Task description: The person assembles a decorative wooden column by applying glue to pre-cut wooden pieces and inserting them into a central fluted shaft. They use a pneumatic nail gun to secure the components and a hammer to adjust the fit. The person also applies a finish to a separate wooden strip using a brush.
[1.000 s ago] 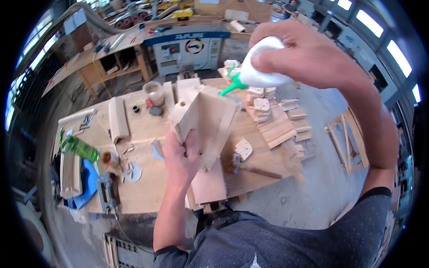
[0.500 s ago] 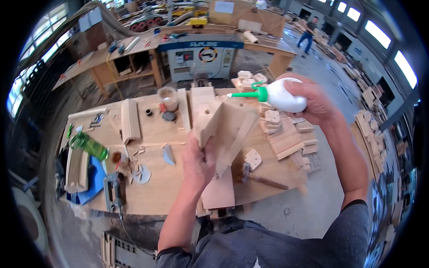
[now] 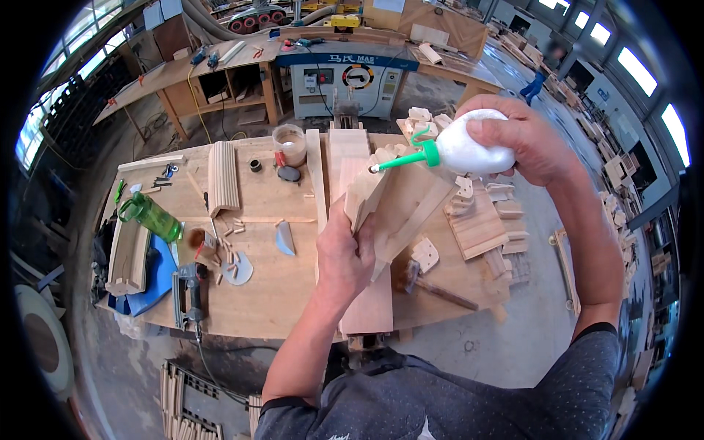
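Observation:
My left hand (image 3: 345, 253) is closed around the near end of a wooden piece (image 3: 400, 209) made of joined boards, held tilted above the workbench (image 3: 257, 312). In my right hand (image 3: 524, 139) is a white glue bottle (image 3: 475, 147) with a green cap and a long green nozzle, tipped on its side. The nozzle's tip is at a dark hole in the upper edge of the wooden piece. Below it on the bench lies a hammer (image 3: 444, 293), its head partly hidden, beside a small light block with holes (image 3: 425, 254).
Dowels (image 3: 233, 262) lie scattered on the bench's left half, near a nail gun (image 3: 192, 293), a green bottle (image 3: 150, 218) and a plastic cup (image 3: 289, 144). Wooden boards (image 3: 477, 224) and blocks are stacked at right. A machine (image 3: 345, 88) stands behind; a person (image 3: 537, 81) is far right.
The glue bottle's nozzle has come down to the hole in the wooden piece, which has turned a little. The view has shifted, and the distant person has moved.

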Available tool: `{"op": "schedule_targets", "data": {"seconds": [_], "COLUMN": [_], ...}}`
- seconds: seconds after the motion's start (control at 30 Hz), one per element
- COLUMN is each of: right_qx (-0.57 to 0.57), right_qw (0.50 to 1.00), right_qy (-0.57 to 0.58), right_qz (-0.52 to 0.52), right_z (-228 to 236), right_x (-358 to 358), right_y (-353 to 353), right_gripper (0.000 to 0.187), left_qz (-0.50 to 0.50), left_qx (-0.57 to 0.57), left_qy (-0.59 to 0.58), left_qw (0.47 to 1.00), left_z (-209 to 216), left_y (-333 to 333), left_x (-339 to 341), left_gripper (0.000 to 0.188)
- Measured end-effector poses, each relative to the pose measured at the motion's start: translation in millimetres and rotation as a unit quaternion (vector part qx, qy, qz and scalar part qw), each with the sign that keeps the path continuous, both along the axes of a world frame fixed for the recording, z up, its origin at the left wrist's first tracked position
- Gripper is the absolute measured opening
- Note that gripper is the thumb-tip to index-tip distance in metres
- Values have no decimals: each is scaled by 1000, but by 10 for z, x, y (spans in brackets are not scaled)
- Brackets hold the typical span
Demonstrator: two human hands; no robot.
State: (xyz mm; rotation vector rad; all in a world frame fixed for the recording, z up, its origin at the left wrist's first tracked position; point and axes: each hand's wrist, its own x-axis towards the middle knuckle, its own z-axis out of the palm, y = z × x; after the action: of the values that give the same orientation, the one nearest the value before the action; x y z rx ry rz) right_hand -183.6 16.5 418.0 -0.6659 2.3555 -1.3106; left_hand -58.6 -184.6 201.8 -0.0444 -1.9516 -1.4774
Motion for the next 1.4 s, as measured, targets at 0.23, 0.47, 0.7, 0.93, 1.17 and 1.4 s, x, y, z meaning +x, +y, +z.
{"op": "schedule_targets", "data": {"seconds": [0.23, 0.47, 0.7, 0.93, 1.17, 1.4], "right_qx": [122, 210, 111, -351, -438, -357], "right_qw": [982, 912, 928, 906, 819, 847], "right_qy": [135, 329, 323, -207, -364, -280], "right_qz": [41, 126, 146, 114, -75, -276], "right_z": [318, 556, 343, -678, -2929, -5093], "right_x": [55, 258, 166, -419, -888, -1376], "right_y": [-135, -467, -279, 512, 1108, 1164], "right_gripper": [39, 36, 36, 51, 52, 45], "left_qz": [3, 18, 7, 29, -37, 199], "left_qx": [-11, 2, 5, -47, 51, 141], "left_qy": [6, 1, -25, 22, -62, -223], "left_qw": [1000, 1000, 1000, 998, 996, 944], "left_z": [23, 59, -5, -55, -330, -1856], "left_y": [1, 15, 41, 22, -83, -901], "left_x": [-11, 29, 21, -72, 330, 748], "left_gripper": [41, 31, 36, 31, 53, 38]}}
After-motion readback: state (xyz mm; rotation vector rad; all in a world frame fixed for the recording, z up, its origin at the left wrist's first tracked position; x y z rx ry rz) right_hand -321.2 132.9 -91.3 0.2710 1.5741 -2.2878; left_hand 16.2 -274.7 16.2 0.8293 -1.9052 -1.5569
